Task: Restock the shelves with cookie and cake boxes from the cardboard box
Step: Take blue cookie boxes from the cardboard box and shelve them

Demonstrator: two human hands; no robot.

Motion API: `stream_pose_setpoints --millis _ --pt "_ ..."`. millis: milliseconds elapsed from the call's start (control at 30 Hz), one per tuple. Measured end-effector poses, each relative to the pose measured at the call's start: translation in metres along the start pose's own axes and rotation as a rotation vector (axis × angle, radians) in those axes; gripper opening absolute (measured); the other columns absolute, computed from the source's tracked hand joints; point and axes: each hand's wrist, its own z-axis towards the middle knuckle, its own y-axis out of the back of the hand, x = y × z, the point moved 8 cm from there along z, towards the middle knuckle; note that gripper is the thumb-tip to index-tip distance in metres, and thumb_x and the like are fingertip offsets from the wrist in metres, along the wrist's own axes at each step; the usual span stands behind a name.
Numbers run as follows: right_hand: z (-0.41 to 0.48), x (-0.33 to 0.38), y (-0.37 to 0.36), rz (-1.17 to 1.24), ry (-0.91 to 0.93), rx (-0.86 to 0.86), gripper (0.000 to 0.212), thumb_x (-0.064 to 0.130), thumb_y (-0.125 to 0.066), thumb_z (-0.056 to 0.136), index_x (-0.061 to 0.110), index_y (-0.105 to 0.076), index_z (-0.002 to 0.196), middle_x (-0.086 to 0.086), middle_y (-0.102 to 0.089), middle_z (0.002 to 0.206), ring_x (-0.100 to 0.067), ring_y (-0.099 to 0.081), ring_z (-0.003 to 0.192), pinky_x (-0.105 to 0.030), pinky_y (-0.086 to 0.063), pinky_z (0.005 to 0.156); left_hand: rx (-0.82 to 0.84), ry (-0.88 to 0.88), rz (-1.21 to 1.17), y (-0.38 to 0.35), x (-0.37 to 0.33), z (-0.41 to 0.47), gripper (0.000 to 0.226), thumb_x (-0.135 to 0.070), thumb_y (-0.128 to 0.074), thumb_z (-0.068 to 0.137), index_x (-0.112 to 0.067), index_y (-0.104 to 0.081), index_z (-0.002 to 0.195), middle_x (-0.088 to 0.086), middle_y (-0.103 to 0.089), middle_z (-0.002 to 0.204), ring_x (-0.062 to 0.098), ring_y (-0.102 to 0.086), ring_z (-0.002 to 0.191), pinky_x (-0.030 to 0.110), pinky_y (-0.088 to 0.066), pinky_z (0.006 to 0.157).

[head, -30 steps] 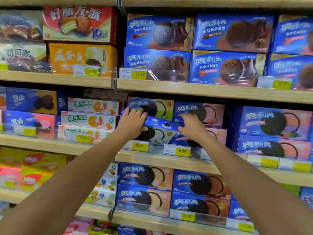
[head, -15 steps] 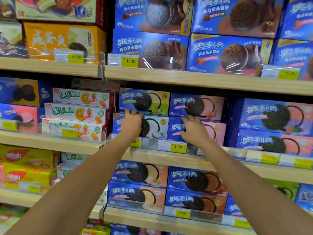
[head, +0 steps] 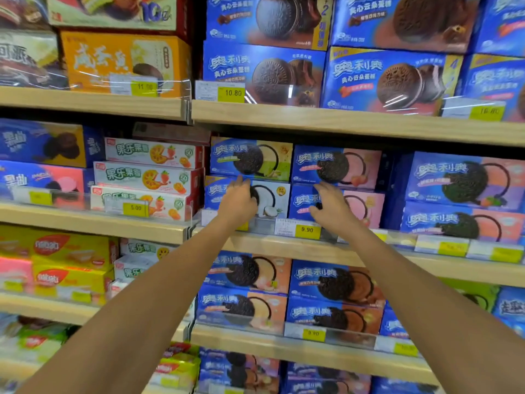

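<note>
- Presently, both bare arms reach up to the middle shelf (head: pixel 355 251), a light wood-grain board with a clear plastic lip carrying yellow price tags.
- Left hand (head: pixel 237 201): fingers spread and lying flat against the face of the coconut cookie box (head: pixel 272 199), a blue and white rectangular carton with glossy print; no closed grasp is visible.
- This coconut cookie box sits at the front edge of the middle shelf, the lower of a stack of two, with a blue and green-yellow carton (head: pixel 251 159) directly on top.
- Right hand (head: pixel 331 206): fingers loosely curled and parted, pressing on the front of the pink cookie box (head: pixel 360 207) just beside it on the right; whether it grips an edge cannot be told.
- A matching pink-faced carton (head: pixel 336 167) lies on top of that box.
- Left of the stack, three long white fruit-biscuit cartons (head: pixel 147 177) lie piled flat near the same shelf's front edge.
- On the upper shelf (head: pixel 341 122), larger blue cake boxes (head: pixel 264 72) stand in two tiers behind a clear guard.
- The restocking cardboard box is out of view.
</note>
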Motion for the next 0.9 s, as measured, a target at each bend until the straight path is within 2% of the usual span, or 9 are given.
stream_pose_setpoints --millis 133,233,333,433,500,633,733,800,900 --pt "-0.027 0.018 0.007 0.343 -0.061 -0.184 0.049 0.007 -0.047 0.094 0.006 -0.036 0.142 -0.008 -0.036 0.149 -0.021 -0.035 0.135 -0.023 -0.032 0.100 -0.173 0.007 -0.236 0.007 -0.014 -0.039 0.036 -0.014 -0.042 0.096 -0.007 -0.047 0.131 0.012 -0.054 0.129 0.032 -0.055 0.110 0.044 -0.048 0.089" --pt "-0.053 0.033 -0.008 0.388 -0.052 -0.220 0.047 0.007 -0.043 0.095 0.006 -0.038 0.142 -0.009 -0.040 0.147 -0.023 -0.036 0.136 -0.031 -0.033 0.109 -0.282 -0.038 -0.245 -0.001 -0.022 -0.073 0.037 -0.013 -0.044 0.094 -0.008 -0.051 0.130 0.010 -0.055 0.132 0.028 -0.051 0.120 0.041 -0.043 0.098" --pt "-0.083 0.050 -0.036 0.225 0.042 -0.181 0.047 0.007 -0.041 0.095 0.003 -0.038 0.141 -0.012 -0.033 0.151 -0.025 -0.023 0.143 -0.037 -0.021 0.118 -0.330 -0.125 -0.280 -0.012 -0.024 -0.109 0.038 -0.005 -0.043 0.089 -0.010 -0.056 0.124 0.006 -0.051 0.138 0.023 -0.038 0.135 0.033 -0.035 0.104" --pt "-0.112 0.061 -0.057 0.106 0.140 -0.178 0.047 0.003 -0.042 0.093 -0.002 -0.038 0.140 -0.016 -0.029 0.153 -0.030 -0.020 0.145 -0.034 -0.012 0.119 -0.362 -0.192 -0.295 -0.021 -0.017 -0.142 0.037 -0.008 -0.035 0.088 -0.004 -0.060 0.114 0.010 -0.055 0.129 0.027 -0.047 0.122 0.030 -0.036 0.096" --pt "-0.134 0.060 -0.076 0.072 0.149 -0.162 0.049 0.001 -0.043 0.090 -0.004 -0.038 0.139 -0.018 -0.028 0.152 -0.033 -0.021 0.144 -0.035 -0.012 0.119 -0.331 -0.160 -0.313 -0.036 0.000 -0.162 0.041 -0.014 -0.029 0.084 -0.004 -0.059 0.110 0.011 -0.055 0.123 0.027 -0.048 0.113 0.030 -0.038 0.088" --pt "-0.176 0.055 -0.113 0.108 0.088 -0.109 0.048 0.002 -0.043 0.088 -0.003 -0.042 0.136 -0.019 -0.039 0.143 -0.035 -0.031 0.134 -0.039 -0.027 0.113 -0.189 -0.021 -0.337 -0.083 0.039 -0.200 0.028 -0.003 -0.041 0.088 -0.008 -0.056 0.110 0.008 -0.053 0.117 0.027 -0.050 0.109 0.030 -0.039 0.082" --pt "-0.212 0.051 -0.160 0.105 0.072 0.050 0.038 0.001 -0.041 0.089 0.000 -0.049 0.126 -0.017 -0.048 0.130 -0.031 -0.041 0.119 -0.037 -0.035 0.101 -0.026 0.109 -0.346 -0.127 0.071 -0.239 0.028 -0.006 -0.044 0.089 -0.012 -0.056 0.113 0.007 -0.058 0.113 0.026 -0.055 0.103 0.032 -0.041 0.078" --pt "-0.239 0.040 -0.198 0.124 0.019 0.159 0.034 0.006 -0.038 0.094 0.001 -0.052 0.124 -0.016 -0.048 0.131 -0.030 -0.043 0.120 -0.034 -0.036 0.097 0.103 0.204 -0.337 -0.157 0.093 -0.272 0.026 -0.010 -0.045 0.091 -0.012 -0.058 0.113 0.008 -0.061 0.113 0.027 -0.057 0.099 0.034 -0.044 0.076" --pt "-0.284 0.017 -0.254 0.188 -0.131 0.304 0.027 0.010 -0.038 0.096 0.001 -0.056 0.115 -0.015 -0.054 0.119 -0.032 -0.052 0.107 -0.042 -0.044 0.089 0.343 0.313 -0.309 -0.213 0.128 -0.318 0.025 -0.010 -0.044 0.094 -0.013 -0.057 0.115 0.007 -0.061 0.105 0.028 -0.060 0.087 0.034 -0.045 0.073"
